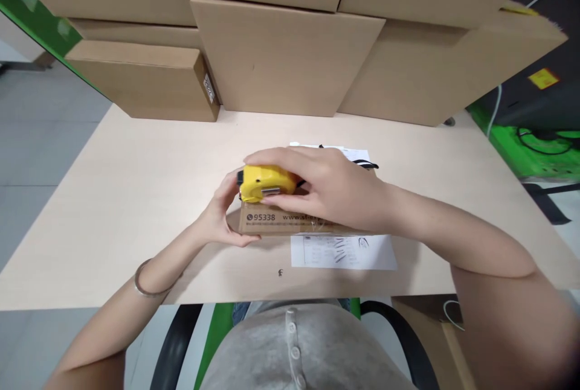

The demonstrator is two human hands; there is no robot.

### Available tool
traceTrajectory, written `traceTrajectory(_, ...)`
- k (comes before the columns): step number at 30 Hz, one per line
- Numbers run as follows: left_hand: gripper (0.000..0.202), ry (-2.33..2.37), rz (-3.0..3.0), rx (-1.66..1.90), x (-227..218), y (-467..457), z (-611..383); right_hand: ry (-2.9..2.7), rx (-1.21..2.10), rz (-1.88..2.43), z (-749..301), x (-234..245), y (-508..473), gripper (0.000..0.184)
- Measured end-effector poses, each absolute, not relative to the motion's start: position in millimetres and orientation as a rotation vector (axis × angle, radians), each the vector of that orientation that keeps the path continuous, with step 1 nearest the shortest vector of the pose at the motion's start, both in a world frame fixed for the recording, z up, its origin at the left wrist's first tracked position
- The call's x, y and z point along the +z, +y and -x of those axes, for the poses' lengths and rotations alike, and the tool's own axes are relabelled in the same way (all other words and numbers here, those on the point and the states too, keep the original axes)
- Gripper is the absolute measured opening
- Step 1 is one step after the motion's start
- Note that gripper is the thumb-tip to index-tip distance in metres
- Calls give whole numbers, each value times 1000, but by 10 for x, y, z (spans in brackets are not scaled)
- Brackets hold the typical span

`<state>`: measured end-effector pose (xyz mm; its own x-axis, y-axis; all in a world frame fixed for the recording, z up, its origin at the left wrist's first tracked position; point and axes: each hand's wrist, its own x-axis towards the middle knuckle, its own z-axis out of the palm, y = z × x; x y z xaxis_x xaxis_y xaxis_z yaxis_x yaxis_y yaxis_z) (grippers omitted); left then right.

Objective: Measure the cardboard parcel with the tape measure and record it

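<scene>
Currently a small yellow plastic tape measure [264,183] is pinched in the right hand [330,191] grip atop a flat brown cardboard box [281,221], steadied at nine o'clock by the left hand [222,215]; a loosened pinch could let it slide onto the pale table [136,197].

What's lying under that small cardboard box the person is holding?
A white printed sheet sticks out from under the small cardboard box at front and back, flat on the table. Whatever else lies beneath is covered by the box and the right hand.

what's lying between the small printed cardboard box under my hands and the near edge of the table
In the head view, a white printed paper sheet lies between the small printed cardboard box and the near edge of the pale wooden table, plus a tiny dark speck.
</scene>
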<state>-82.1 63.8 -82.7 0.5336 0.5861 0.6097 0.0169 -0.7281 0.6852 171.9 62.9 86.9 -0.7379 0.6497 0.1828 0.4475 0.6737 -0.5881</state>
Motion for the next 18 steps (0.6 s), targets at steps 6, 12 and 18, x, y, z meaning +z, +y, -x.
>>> traceTrajectory(6, 117, 475, -2198, 1208, -740, 709, 776, -2315, 669, 1169, -2407, 812, 411, 43)
traceTrajectory(12, 111, 455, -2205, 1194, -717, 703, 762, -1955, 648, 1480, -3449, 635, 102, 48)
traceTrajectory(18, 110, 446, -2219, 1170, -710, 718, 783, -1897, 600, 1523, -3541, 497, -42, 49)
